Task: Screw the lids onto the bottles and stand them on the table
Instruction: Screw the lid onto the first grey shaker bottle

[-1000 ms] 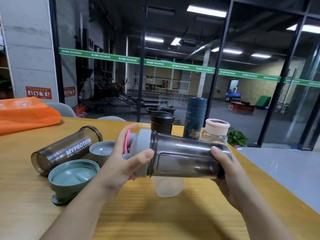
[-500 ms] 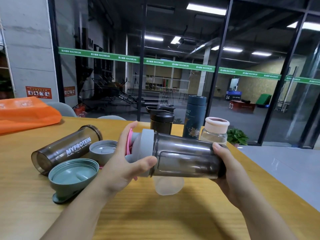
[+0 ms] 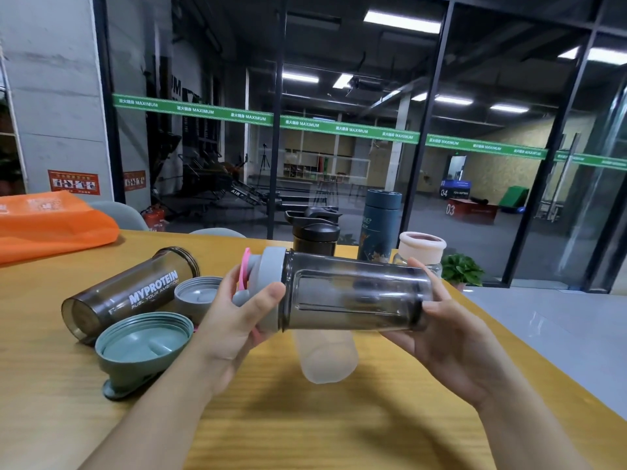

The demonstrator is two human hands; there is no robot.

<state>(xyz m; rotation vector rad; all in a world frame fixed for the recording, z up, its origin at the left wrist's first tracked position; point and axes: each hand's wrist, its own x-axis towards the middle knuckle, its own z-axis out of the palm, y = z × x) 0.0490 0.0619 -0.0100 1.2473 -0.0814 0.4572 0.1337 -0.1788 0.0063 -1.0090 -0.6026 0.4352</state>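
Step in hand looks like screwing: smoky bottle (image 3: 353,296) held sideways above the worktop (image 3: 305,418), near centre. Right hand (image 3: 451,337) curls round its base, left hand (image 3: 234,320) wraps the grey lid (image 3: 269,286), thumb (image 3: 268,295) over the rim. Next probably a final twist, then stand it upright. MYPROTEIN bottle (image 3: 132,293) lies open, far left.

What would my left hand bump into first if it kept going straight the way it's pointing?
Probably the black shaker bottle standing at the table's far edge. Your left hand, gripping the grey lid, points up and away toward it, though depth is hard to judge.
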